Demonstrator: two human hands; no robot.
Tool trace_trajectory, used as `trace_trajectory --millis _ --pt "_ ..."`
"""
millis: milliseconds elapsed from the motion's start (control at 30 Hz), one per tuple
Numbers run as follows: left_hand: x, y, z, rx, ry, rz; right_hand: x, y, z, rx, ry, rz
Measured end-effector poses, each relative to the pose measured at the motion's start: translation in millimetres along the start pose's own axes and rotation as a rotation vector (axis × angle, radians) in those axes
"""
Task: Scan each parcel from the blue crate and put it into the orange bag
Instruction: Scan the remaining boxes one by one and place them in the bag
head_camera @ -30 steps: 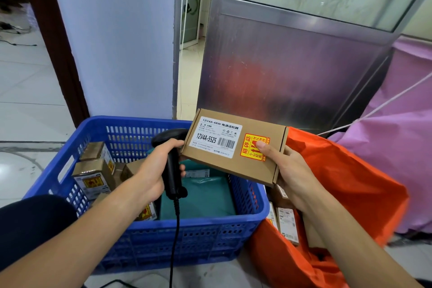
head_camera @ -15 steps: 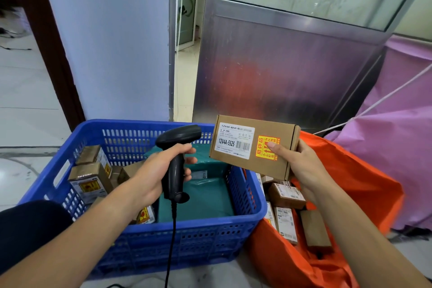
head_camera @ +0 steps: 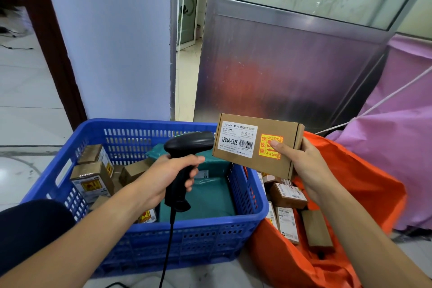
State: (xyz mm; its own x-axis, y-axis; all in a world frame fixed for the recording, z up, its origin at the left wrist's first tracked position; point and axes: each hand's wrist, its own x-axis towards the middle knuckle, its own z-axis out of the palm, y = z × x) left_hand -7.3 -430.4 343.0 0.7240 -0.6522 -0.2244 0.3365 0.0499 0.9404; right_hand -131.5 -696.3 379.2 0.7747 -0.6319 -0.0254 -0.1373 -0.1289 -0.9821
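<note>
While our left hand point(head_camera: 163, 175) gripped the scanner point(head_camera: 189, 145) at nine o'clock of the parcel point(head_camera: 254, 145), our right hand point(head_camera: 304, 166) held that parcel above the crate point(head_camera: 187, 224) rim; scanning seemed underway, bag point(head_camera: 364, 184) at five o'clock next.

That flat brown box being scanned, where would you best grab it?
By its right end, from the right, as the right hand does: the brown box is thin enough to pinch, and that leaves the barcode label clear for the scanner.

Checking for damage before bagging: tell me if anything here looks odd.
Nothing stands out. The box in the right hand looks undented, its label flat; the left hand grips the scanner.
</note>
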Motion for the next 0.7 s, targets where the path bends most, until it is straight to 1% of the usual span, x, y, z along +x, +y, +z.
trace_trajectory --millis 300,700 --pt "1.8 -2.5 -1.9 0.057 0.023 -0.066 1.1 1.0 0.1 -0.011 0.008 0.012" --pt "0.1 -1.4 -0.7 0.091 -0.007 -0.071 0.1 0.6 0.8 -0.028 0.006 0.014"
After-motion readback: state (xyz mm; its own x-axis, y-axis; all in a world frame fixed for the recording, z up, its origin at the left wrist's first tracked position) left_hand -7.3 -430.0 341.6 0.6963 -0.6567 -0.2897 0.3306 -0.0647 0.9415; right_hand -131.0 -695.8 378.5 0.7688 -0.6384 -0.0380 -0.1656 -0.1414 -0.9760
